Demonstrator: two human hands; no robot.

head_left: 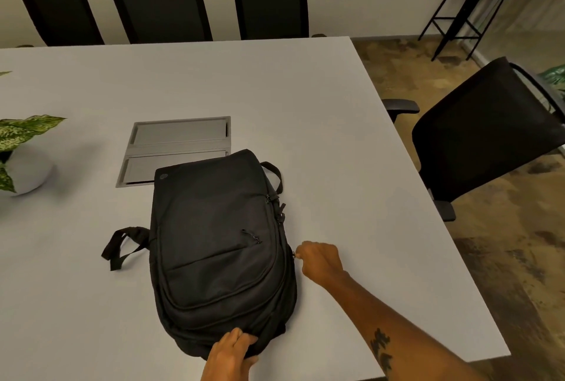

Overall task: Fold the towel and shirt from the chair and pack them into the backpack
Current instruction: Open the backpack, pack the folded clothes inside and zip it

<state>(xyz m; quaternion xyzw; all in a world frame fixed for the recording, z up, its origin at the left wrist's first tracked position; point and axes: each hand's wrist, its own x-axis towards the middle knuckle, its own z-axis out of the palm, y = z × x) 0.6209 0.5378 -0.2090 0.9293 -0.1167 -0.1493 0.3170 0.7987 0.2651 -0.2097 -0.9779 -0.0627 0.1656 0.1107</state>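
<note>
So the right hand [319,259] has its fingers [301,253] curled tight, pinching what looks like a zipper pull [295,255] on the side of the backpack [220,246], roughly the bag's 3 o'clock edge. The left hand [232,350] is down at the bag's 6 o'clock end, fingers wrapped over the fabric and gripping it, probably to keep the bag from sliding while the zip runs.

Step-wise, this reads as working the main compartment zipper. Whether that's opening it to pack or closing it after packing, can't tell, because no towel or shirt shows anywhere; the black chair [480,132] at about 2 o'clock from the bag looks bare. If they're inside already, the bag hides them.

The next move probably calls for a steady pull along the zipper track around the curved end, with the left hand holding tension so the fabric doesn't bunch.

The backpack lies flat on the white counter [336,136], front panel up, one strap [122,246] flopped out at 9 o'clock. Behind it is a metal cable hatch [177,142], and a potted plant [21,148] sits far off at 9 o'clock.

Branding: there's a small round logo [163,177] on the bag's far left corner, too blurry to read. No other writing.
</note>
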